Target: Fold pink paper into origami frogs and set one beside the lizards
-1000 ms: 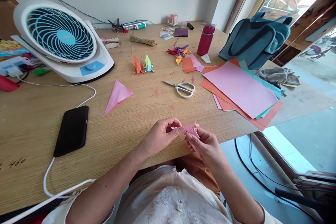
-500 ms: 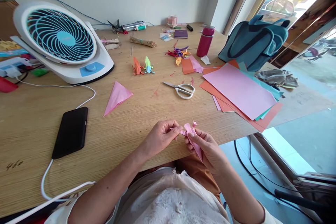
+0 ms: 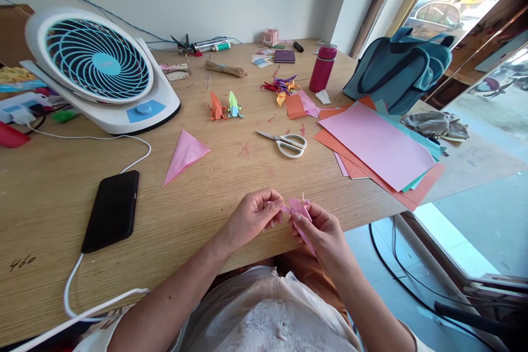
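Note:
Close to the table's front edge, both my hands are on a small pink origami figure point(image 3: 297, 207) folded from paper. My left hand point(image 3: 259, 210) pinches a thin strip of it that sticks out to the left. Around its body, my right hand point(image 3: 324, 231) is closed, with the thumb lying over the folds. Part of the figure is hidden by the right fingers. Beyond the hands lie white-handled scissors point(image 3: 291, 144). A folded pink paper triangle point(image 3: 186, 157) rests further left. Two finished figures, an orange one point(image 3: 216, 107) and a green-blue one point(image 3: 234, 105), stand farther back.
A stack of coloured paper point(image 3: 379, 143) lies at the right, before a teal bag point(image 3: 400, 71) and a red bottle point(image 3: 323, 69). On the left are a white fan point(image 3: 103, 66) and a black phone point(image 3: 111, 210) with a cable. Several colourful folded pieces point(image 3: 282, 85) lie at the back.
My right hand has turned the pink figure slightly, and its thumb has moved left across the folds. My left hand keeps its pinch on the strip. The camera view has shifted a little.

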`<control>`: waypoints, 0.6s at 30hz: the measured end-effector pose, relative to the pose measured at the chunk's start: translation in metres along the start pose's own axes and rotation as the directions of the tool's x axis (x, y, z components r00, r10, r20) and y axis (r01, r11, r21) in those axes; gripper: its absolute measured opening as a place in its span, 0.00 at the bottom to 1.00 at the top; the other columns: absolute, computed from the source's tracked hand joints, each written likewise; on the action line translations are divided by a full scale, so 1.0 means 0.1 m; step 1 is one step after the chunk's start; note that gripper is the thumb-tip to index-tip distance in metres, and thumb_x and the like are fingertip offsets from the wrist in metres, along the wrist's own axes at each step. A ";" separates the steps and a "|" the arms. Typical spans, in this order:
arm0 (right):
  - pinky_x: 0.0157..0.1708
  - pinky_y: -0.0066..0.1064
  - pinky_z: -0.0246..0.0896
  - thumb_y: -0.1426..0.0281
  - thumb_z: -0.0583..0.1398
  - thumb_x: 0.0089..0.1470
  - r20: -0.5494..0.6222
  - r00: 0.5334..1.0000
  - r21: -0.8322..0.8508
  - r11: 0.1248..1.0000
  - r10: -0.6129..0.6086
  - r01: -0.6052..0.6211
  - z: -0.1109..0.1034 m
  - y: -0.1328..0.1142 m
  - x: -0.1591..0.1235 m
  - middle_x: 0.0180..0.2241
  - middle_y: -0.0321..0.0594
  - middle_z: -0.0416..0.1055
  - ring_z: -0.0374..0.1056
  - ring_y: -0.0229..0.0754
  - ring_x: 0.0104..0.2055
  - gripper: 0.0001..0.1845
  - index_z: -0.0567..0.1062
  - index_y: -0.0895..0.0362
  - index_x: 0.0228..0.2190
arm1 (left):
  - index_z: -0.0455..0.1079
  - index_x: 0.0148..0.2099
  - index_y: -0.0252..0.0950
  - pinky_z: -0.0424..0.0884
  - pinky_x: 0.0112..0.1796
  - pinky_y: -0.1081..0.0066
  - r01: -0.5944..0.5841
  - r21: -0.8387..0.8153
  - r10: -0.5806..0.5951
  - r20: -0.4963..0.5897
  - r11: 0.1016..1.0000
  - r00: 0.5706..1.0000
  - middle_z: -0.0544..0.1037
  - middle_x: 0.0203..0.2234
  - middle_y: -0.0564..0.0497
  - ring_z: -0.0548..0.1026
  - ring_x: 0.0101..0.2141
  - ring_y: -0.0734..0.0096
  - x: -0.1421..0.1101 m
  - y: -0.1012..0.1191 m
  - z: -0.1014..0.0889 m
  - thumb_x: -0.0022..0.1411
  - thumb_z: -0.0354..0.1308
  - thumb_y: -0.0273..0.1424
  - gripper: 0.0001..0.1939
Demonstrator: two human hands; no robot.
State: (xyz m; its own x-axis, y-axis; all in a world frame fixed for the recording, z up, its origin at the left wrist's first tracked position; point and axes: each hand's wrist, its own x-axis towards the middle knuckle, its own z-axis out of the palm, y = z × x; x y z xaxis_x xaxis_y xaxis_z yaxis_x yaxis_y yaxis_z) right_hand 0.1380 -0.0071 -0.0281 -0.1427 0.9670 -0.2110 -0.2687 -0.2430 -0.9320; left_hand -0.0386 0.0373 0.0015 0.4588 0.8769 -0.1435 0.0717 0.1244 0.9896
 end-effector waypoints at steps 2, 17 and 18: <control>0.29 0.25 0.55 0.56 0.67 0.55 -0.001 1.000 -0.027 1.000 -0.007 0.007 -0.01 0.01 0.00 0.25 0.34 0.68 0.59 0.34 0.28 0.16 0.75 0.56 0.30 | 0.65 0.36 0.34 0.59 0.22 0.79 0.012 -0.034 -0.012 0.007 0.999 1.000 0.71 0.23 0.56 0.64 0.21 0.81 0.00 0.00 0.01 0.65 0.56 0.42 0.15; 0.28 0.24 0.56 0.55 0.70 0.49 0.059 0.993 0.047 0.993 0.105 -0.108 0.02 -0.10 0.03 0.26 0.34 0.68 0.61 0.33 0.28 0.18 0.75 0.58 0.28 | 0.68 0.30 0.33 0.63 0.29 0.78 -0.028 0.183 0.052 -0.128 0.983 0.990 0.70 0.24 0.56 0.66 0.26 0.79 0.01 0.03 0.06 0.60 0.58 0.31 0.08; 0.28 0.24 0.56 0.56 0.70 0.48 0.055 0.993 0.045 0.993 0.105 -0.108 0.02 -0.10 0.03 0.26 0.34 0.68 0.61 0.33 0.27 0.19 0.75 0.58 0.27 | 0.67 0.29 0.34 0.62 0.27 0.78 -0.016 0.184 0.040 -0.126 0.983 0.991 0.69 0.22 0.57 0.65 0.24 0.79 0.01 0.04 0.06 0.60 0.58 0.31 0.08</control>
State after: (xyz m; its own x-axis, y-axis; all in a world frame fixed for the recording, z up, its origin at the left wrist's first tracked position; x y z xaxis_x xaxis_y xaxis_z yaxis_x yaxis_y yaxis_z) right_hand 0.1383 -0.0020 -0.0192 -0.2221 0.9305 -0.2914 -0.2944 -0.3489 -0.8897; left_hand -0.0325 0.0354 0.0056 0.3463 0.9326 -0.1019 0.2261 0.0225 0.9738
